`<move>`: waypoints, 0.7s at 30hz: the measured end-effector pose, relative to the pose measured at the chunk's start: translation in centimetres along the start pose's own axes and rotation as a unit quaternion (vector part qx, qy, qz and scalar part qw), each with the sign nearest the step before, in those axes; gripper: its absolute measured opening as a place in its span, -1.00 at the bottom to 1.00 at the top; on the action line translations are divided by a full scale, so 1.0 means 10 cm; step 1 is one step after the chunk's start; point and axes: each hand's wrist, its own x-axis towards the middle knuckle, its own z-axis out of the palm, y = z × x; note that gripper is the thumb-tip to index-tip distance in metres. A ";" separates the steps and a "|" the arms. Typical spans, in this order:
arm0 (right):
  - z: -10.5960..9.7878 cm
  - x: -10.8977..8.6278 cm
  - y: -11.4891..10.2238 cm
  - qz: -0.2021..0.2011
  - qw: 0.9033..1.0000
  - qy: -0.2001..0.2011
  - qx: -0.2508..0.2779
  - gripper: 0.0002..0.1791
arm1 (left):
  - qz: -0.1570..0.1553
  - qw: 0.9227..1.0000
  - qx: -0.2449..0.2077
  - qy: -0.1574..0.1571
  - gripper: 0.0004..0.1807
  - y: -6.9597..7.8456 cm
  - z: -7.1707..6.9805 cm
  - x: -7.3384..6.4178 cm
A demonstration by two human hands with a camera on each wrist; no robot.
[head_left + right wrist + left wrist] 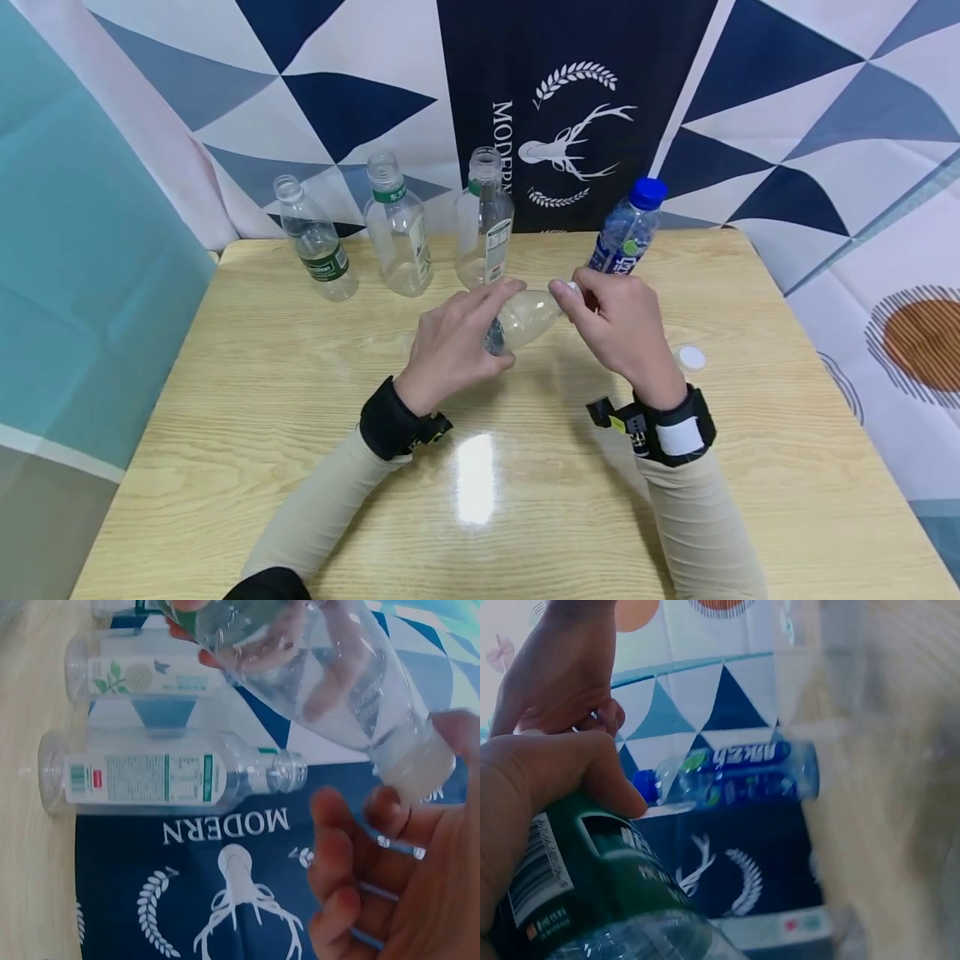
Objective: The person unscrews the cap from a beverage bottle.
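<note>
A clear plastic bottle [529, 317] is held tilted above the table, its neck toward the right. My left hand [459, 335] grips it round the body, over a dark green label [622, 877] that shows in the left wrist view. At the neck sits a white cap [420, 765]. My right hand [618, 321] pinches this cap with the thumb and index finger, while its other fingers curl loosely beside it. Whether the cap is fully seated cannot be told. The bottle's base is hidden behind my left hand in the head view.
Along the back of the wooden table [300, 433] stand three clear uncapped bottles: a green-labelled one [326, 265], a square one [401, 242] and another square one [483, 242]. A blue-capped bottle [626, 233] stands behind my right hand. A loose white cap [691, 358] lies near my right wrist.
</note>
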 end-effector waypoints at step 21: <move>0.24 -0.02 -0.20 0.064 0.991 0.117 0.008 -0.32 | 0.054 0.992 0.112 0.025 -0.23 -0.02 -0.25 -0.05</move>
